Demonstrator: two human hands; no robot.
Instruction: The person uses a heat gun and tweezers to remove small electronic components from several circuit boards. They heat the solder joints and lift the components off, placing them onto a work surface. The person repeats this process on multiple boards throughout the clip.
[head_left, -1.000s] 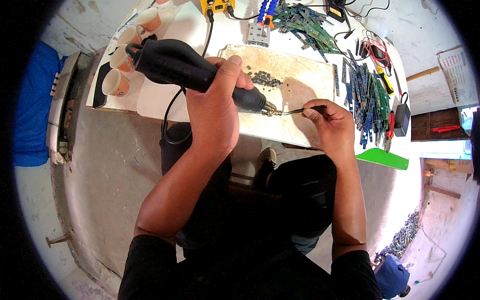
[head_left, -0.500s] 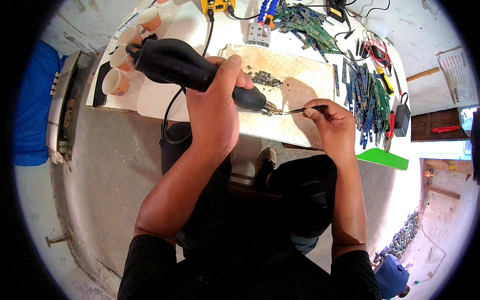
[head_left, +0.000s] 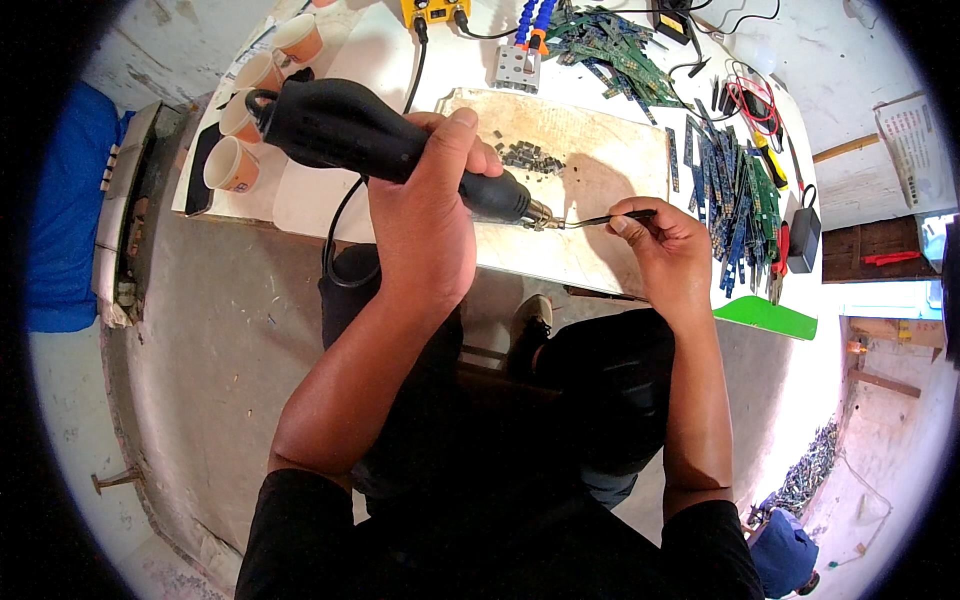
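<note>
My left hand (head_left: 425, 225) is closed round the black handle of a hot-air gun (head_left: 345, 130), which points to the right. Its metal nozzle (head_left: 541, 214) sits low over the near edge of a worn, cream-coloured work board (head_left: 625, 150). In my right hand (head_left: 668, 250), thin dark tweezers (head_left: 598, 220) are pinched between thumb and fingers, their tips just at the nozzle's mouth. Whatever lies between tips and nozzle is too small to make out. Beyond the nozzle, a little heap of small dark chips (head_left: 530, 157) rests on the board.
Narrow circuit-board strips lie in a green pile (head_left: 615, 50) at the back and a blue-green pile (head_left: 735, 200) on the right. Paper cups (head_left: 232, 165) line the left edge. A metal block (head_left: 517, 68) and a yellow unit (head_left: 436, 12) stand behind. The gun's cable (head_left: 333, 235) loops below it.
My left hand and the hot-air gun have shifted very slightly to the left. The right hand and tweezers look the same.
</note>
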